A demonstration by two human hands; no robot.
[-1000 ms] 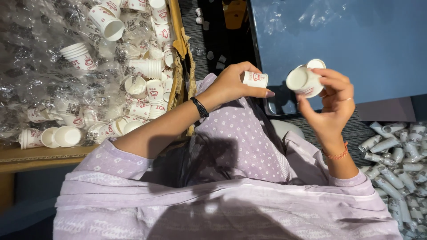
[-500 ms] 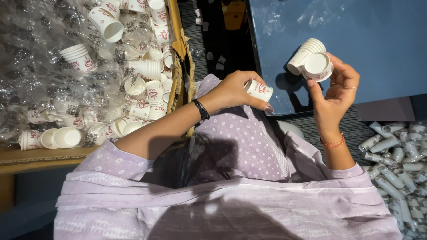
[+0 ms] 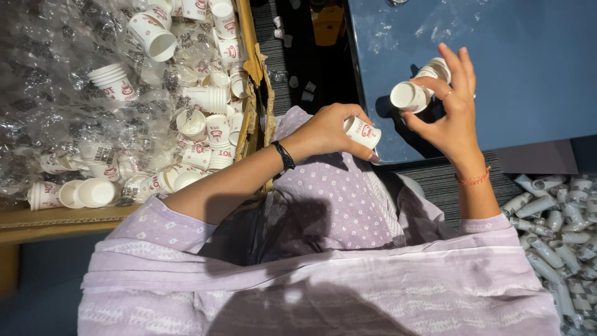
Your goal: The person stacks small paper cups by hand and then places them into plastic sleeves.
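From the head view, the left hand grips a single paper cup over the lap, the right hand holds a short cup stack above the blue table, a cardboard box of loose cups alongside.

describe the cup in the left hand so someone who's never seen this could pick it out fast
Start at the cardboard box of loose white paper cups on the left, then follow the bare forearm with the black wristband rightward to the left hand. The small white paper cup with a red print sits in its fingertips: a single cup, unlike the nested white cup stack in the right hand.
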